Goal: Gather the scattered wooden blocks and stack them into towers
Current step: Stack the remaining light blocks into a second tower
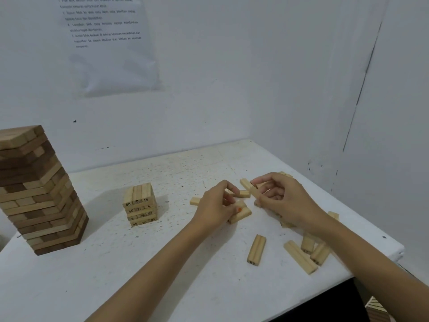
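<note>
Where walls meet, white table, scattered blocks

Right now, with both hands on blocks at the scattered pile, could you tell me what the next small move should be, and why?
Probably carry the held blocks left to the short numbered tower and lay them across its top. The left hand and right hand each grip a pale block, and that tower's top layer looks flat and complete.

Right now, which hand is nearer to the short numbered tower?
Left. The left hand is to the right of the short numbered tower; the right hand is farther right, beyond it.
</note>
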